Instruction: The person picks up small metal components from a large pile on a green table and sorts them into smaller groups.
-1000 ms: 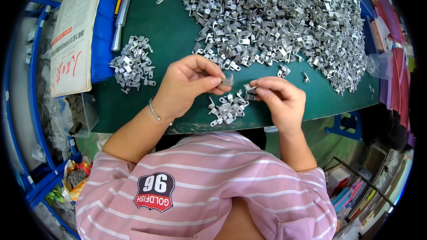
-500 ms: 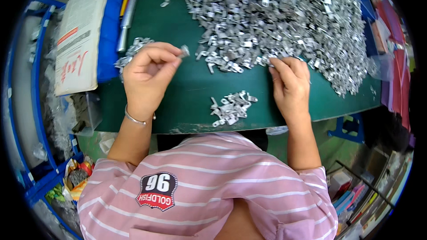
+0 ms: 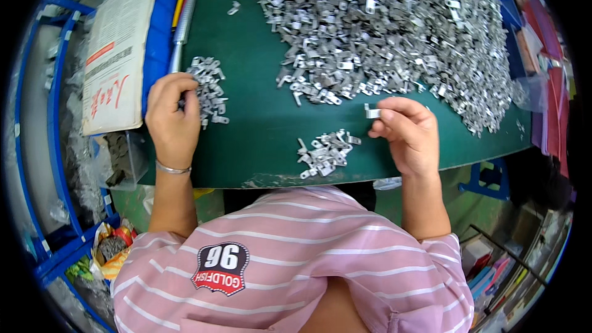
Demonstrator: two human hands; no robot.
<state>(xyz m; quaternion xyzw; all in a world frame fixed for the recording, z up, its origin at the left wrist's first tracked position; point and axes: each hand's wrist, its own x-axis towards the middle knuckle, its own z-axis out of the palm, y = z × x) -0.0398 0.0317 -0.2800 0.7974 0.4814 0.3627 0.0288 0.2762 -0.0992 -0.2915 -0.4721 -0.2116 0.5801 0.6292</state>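
Between thumb and fingertips, my right hand (image 3: 408,132) pinches a small bent metal bracket (image 3: 372,111), just in front of the large heap of the same silvery brackets (image 3: 370,37). My left hand (image 3: 171,117) is at the left edge of a smaller pile of brackets (image 3: 211,89). Its fingers are curled in, and whatever lies between the fingertips is mostly hidden. A third, small cluster of brackets (image 3: 327,153) lies close to the table's front edge, between my two hands.
The green table (image 3: 253,129) ends in a worn front edge. On its left stands a blue bin (image 3: 161,31) with a newspaper (image 3: 120,55) against it, plus rod-like tools (image 3: 180,21). A clear plastic box (image 3: 126,160) is below the newspaper. A blue stool (image 3: 487,179) stands under the right side.
My left hand has moved left and down to the left pile; the bracket it pinched is no longer visible there. My right hand has drawn back from the heap with a bracket.
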